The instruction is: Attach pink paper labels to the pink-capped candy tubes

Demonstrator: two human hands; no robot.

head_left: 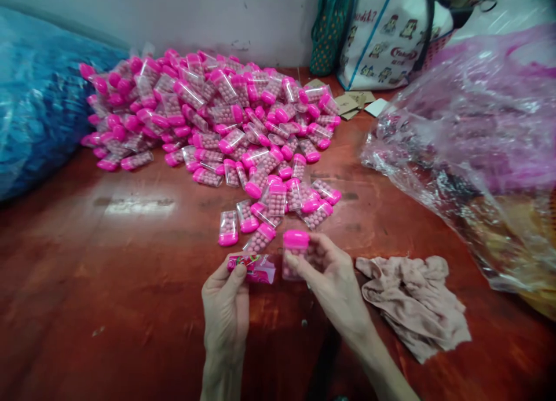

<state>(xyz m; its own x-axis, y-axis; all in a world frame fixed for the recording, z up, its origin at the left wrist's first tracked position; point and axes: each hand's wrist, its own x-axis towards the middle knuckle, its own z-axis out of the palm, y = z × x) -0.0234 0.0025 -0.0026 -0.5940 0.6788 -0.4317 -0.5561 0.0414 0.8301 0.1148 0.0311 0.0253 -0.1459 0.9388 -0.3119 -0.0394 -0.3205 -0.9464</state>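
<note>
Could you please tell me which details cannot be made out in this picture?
All in the head view:
Printing on the pink wrapper: too small and blurred to read, partly under the thumb of the left hand.
Body of the held container: partly covered by the right hand.
Containers deep in the pile: hidden by those on top, so no count.
Blue plastic bag: cut off by the left edge.

"Yakult" logo (403,52) on white bag (393,39), red lettering (365,16) ending in "?" higher up, unreadable print on pink wrapper (261,272)
</note>
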